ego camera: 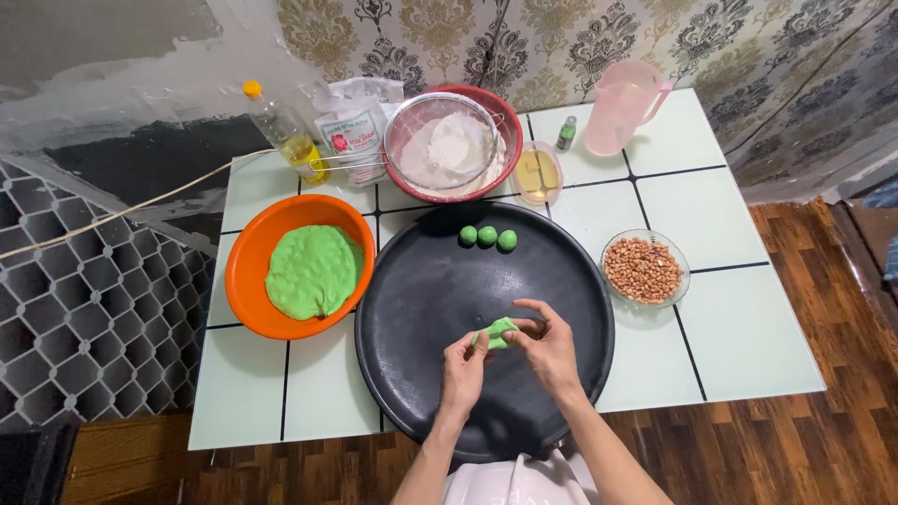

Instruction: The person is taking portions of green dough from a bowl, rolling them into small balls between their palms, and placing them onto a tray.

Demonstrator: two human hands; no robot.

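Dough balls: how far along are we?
Done: three green balls sit at the far edge of the black tray. In hand: left hand and right hand pinch one green dough piece. Left: a large dough mass in the orange bowl.

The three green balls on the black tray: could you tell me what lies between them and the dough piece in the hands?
Nothing: in the head view only bare black tray separates the three green balls from the dough piece held by both hands.

Between the left hand (463, 367) and the right hand (552, 351) is bright green dough (501, 331), over a black round tray (421, 299). Left of the hands an orange bowl (253, 271); beyond, a red basin (505, 164); the worktop (739, 327) pale mint with black lines.
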